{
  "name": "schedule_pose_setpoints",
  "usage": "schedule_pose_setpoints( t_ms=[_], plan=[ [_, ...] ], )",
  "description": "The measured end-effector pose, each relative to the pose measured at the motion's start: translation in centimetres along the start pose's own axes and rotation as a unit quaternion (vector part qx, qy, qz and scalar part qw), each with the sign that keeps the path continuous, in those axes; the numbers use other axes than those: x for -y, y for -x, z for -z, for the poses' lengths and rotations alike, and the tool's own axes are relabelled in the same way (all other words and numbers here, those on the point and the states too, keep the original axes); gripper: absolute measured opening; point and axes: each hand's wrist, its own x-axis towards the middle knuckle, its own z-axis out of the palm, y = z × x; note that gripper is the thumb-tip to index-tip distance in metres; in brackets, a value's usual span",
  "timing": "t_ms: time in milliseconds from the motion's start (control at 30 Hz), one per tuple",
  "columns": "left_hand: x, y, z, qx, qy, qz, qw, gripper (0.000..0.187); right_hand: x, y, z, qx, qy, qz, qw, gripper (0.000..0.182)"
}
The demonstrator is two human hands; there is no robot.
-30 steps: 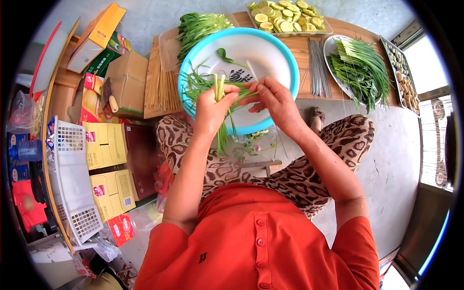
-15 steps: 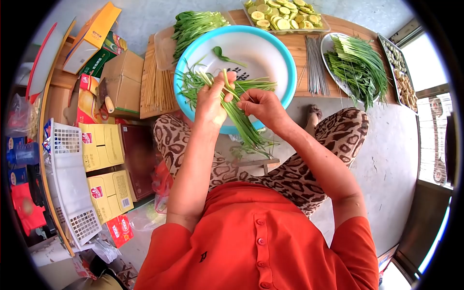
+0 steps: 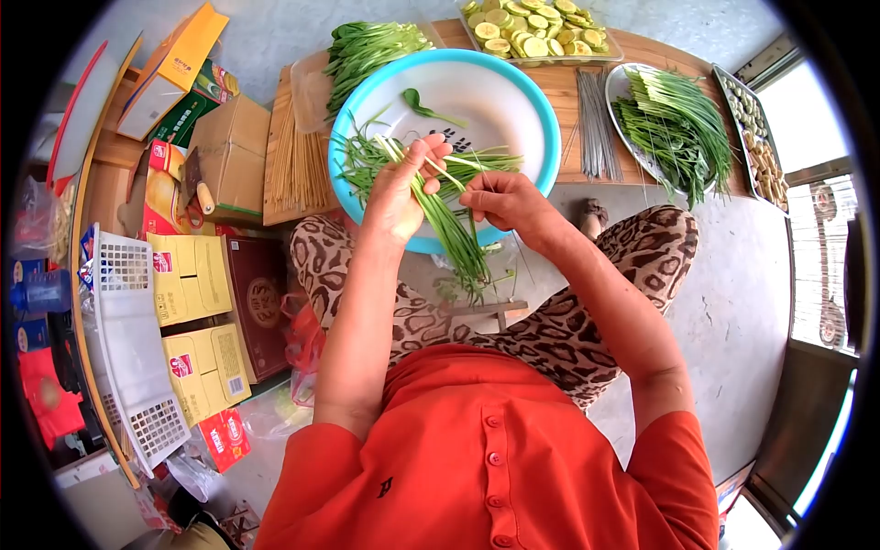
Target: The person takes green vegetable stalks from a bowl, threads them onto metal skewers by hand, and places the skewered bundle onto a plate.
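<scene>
A bunch of green chives (image 3: 456, 240) lies across my left hand (image 3: 403, 191), its pale stalk ends up by the fingers and its leaves hanging over the near rim of the basin. My left fingers curl around the stalks. Just to the right, my right hand (image 3: 504, 199) pinches a thin strand that runs from the bunch. Both hands are over the near side of a white basin (image 3: 500, 87) with a turquoise rim. Inside it lie more loose greens (image 3: 362, 165) and a single leafy sprig (image 3: 426, 108).
Around the basin on the wooden table (image 3: 559, 101) are bamboo skewers (image 3: 298, 156), metal skewers (image 3: 598, 128), leafy greens (image 3: 371, 55), a tray of zucchini slices (image 3: 541, 32), a plate of bundled greens (image 3: 674, 128) and a narrow tray (image 3: 761, 137). Cardboard boxes (image 3: 229, 151) stand left.
My right hand has shifted slightly right and down, drawing a pale strand out from the bunch. My left fingers have loosened a little, and the hanging leaves have swung slightly left.
</scene>
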Motion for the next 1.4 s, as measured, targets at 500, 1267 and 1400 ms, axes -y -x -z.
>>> schedule_pose_setpoints(
  t_ms=[500,1267,1400],
  plan=[
    [-3.0,2.9,-2.0,-0.050,-0.119,-0.079,0.989,0.027,2.0,1.2,-1.4,-0.090,-0.126,0.190,0.970,0.031],
    [-1.1,3.1,-1.0,-0.024,-0.133,-0.010,0.991,0.023,1.4,3.1,-1.5,0.023,0.031,0.098,0.994,0.027],
    [-0.9,3.1,-1.3,-0.024,-0.099,0.002,0.995,0.020,1.6,3.4,-1.4,0.021,0.064,0.103,0.992,0.029]
  ],
)
